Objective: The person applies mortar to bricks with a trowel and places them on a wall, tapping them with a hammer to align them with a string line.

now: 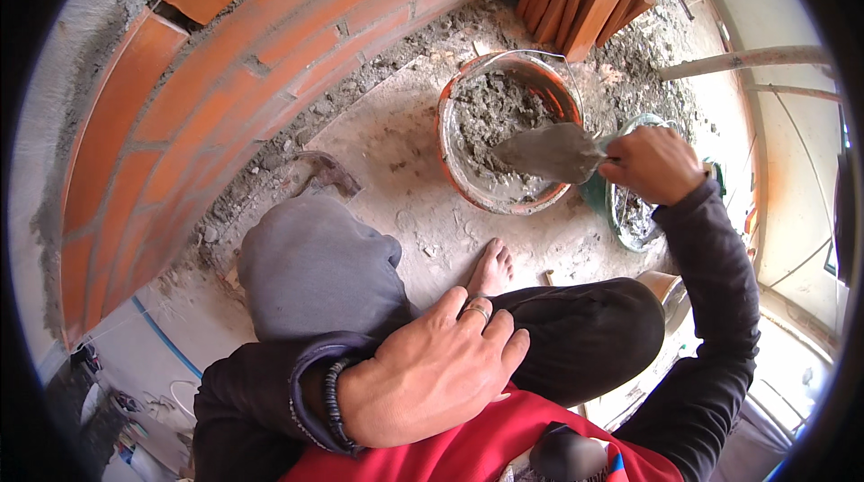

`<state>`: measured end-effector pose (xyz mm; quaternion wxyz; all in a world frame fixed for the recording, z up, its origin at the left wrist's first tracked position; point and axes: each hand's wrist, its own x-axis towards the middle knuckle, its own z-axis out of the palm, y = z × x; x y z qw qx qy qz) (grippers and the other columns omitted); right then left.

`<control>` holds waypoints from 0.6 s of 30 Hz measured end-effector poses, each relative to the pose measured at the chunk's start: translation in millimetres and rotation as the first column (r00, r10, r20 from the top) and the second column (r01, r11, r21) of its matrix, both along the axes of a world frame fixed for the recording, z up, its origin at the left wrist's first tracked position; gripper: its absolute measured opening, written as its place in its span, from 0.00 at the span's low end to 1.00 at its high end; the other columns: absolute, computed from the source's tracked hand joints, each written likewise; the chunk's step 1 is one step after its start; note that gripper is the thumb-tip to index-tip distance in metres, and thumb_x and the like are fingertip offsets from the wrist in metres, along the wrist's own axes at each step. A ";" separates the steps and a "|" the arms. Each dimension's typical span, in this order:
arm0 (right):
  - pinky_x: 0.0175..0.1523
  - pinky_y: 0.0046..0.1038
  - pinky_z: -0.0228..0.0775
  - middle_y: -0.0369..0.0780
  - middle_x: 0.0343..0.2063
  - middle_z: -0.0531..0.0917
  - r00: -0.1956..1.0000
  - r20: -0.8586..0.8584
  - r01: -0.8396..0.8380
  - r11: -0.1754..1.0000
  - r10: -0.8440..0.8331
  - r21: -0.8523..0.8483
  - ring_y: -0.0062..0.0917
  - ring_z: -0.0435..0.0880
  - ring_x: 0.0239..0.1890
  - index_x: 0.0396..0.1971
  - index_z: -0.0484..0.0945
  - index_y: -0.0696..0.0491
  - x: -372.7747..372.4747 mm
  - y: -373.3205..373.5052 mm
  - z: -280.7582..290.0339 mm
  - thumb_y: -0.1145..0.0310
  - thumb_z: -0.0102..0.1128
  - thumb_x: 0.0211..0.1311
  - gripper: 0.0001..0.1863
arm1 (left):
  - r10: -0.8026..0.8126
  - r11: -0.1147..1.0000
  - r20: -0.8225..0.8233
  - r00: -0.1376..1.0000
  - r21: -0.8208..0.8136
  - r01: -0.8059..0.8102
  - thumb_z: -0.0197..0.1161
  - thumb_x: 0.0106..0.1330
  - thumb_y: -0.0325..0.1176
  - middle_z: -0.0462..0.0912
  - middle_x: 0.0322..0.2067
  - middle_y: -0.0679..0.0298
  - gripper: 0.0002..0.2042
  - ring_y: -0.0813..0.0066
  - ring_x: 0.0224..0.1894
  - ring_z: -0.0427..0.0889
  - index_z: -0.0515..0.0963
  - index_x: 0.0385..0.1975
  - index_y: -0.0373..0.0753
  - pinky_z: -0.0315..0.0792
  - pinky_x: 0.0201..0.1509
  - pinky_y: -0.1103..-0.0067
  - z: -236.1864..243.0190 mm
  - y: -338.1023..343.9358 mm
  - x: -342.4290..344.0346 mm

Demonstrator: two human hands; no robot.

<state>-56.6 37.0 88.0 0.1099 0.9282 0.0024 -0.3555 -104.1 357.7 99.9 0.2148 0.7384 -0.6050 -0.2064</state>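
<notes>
"Where was the trowel [551,153]?"
"Over the bucket [556,97]. The right hand [655,162] squeezed its handle; the left hand [432,374] lay loose, looked empty."
"Any worry?"
"Bumping the bucket could spill mortar [490,108]."

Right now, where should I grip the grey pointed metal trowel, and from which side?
Probably best: take the trowel by its handle end, from the right, where the right hand grips; the blade points left over grey mortar in the round orange bucket.
</notes>
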 end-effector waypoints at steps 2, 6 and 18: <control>0.45 0.43 0.78 0.45 0.26 0.85 0.997 0.075 0.001 0.999 0.002 -0.043 0.41 0.86 0.33 0.31 0.86 0.52 0.3 -2.7 8.3 0.55 0.55 0.63 0.17 | -0.008 1.000 0.023 1.000 0.014 0.008 0.59 0.63 0.40 0.76 0.27 0.64 0.11 0.71 0.36 0.78 0.78 0.35 0.39 0.66 0.43 0.73 0.4 -1.2 -1.6; 0.45 0.45 0.77 0.46 0.27 0.85 0.999 0.015 0.047 0.995 -0.049 0.082 0.42 0.86 0.34 0.31 0.85 0.53 -0.7 12.9 -8.1 0.52 0.55 0.65 0.19 | -0.004 1.000 -0.016 1.000 -0.016 0.004 0.58 0.64 0.39 0.76 0.27 0.64 0.10 0.71 0.35 0.77 0.78 0.34 0.39 0.66 0.44 0.73 0.6 -4.4 -0.3; 0.43 0.42 0.78 0.46 0.27 0.85 0.999 -0.014 -0.038 0.990 0.036 -0.135 0.42 0.86 0.34 0.29 0.86 0.51 1.1 0.5 -4.4 0.54 0.58 0.60 0.16 | -0.047 0.998 -0.023 0.999 -0.048 0.045 0.54 0.65 0.35 0.74 0.26 0.64 0.10 0.70 0.34 0.76 0.79 0.35 0.35 0.68 0.55 0.67 3.8 -3.8 2.0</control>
